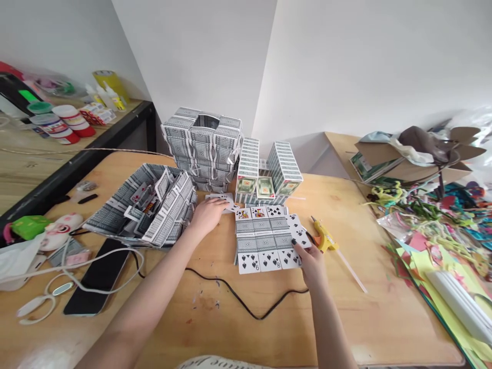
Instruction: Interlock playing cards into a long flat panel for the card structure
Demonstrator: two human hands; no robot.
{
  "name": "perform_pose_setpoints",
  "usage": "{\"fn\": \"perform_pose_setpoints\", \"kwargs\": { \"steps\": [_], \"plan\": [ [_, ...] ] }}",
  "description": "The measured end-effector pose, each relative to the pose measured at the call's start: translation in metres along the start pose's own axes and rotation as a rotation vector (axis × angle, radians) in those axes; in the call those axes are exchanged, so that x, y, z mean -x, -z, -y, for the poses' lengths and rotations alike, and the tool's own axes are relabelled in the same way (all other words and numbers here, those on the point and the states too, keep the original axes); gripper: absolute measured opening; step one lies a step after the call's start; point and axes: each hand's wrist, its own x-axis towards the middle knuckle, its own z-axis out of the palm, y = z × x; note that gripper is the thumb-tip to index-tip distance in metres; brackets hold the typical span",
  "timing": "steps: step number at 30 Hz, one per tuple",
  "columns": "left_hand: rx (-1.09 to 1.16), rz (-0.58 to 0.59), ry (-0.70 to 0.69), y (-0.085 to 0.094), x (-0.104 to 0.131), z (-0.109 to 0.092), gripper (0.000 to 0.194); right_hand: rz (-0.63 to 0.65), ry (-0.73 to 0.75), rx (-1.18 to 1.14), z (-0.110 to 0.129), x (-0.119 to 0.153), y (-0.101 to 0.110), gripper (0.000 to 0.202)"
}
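Observation:
My left hand [209, 212] lies over a few loose playing cards [219, 197] on the table, its fingers stretched out onto them; the fingertips are partly hidden. My right hand [314, 264] grips the right edge of a flat panel of playing cards [263, 241], thumb on top, other fingers mostly out of sight. Rows of card backs run across this panel's middle, and card faces show along its edges. Left of my left hand stands a basket made of cards [115, 205], holding loose cards. Beside my right hand lies a yellow glue gun [325, 237].
Behind stand a woven card box [203, 148] and stacked card packs [265, 187]. A phone [98, 277], scissors [42, 302] and a white cable lie at left. A black cord [257, 316] crosses the table. Coloured craft scraps [426, 241] cover the right side.

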Motion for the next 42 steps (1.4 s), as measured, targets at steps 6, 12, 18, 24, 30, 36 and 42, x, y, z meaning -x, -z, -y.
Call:
{"fn": "perform_pose_setpoints", "kwargs": {
  "steps": [6, 12, 18, 24, 30, 36, 42],
  "plan": [
    [-0.062, -0.091, 0.019, 0.005, 0.009, -0.005, 0.029, 0.046, -0.018, 0.538, 0.01, 0.013, 0.001, 0.035],
    [-0.08, -0.27, -0.047, 0.01, 0.02, -0.011, 0.028, -0.112, -0.03, 0.63, 0.032, 0.016, 0.009, 0.037],
    [-0.011, -0.363, -0.228, 0.023, 0.045, -0.057, 0.03, 0.452, -0.255, -0.204, 0.059, 0.035, -0.045, 0.043],
    [0.107, -0.28, -0.187, 0.016, 0.078, -0.075, 0.033, 0.564, -0.438, -0.55, 0.059, 0.043, -0.101, 0.034],
    [0.427, -0.252, 0.142, 0.009, 0.093, -0.067, 0.043, 0.572, -0.385, -0.507, 0.046, 0.042, -0.115, 0.031],
    [1.18, -0.176, 0.594, 0.01, 0.088, -0.067, 0.065, 0.549, -0.232, -0.394, 0.038, 0.038, -0.114, 0.033],
    [1.163, -0.103, 0.749, 0.004, 0.083, -0.059, 0.032, 0.555, -0.121, -0.278, 0.03, 0.043, -0.112, 0.035]
  ]
}}
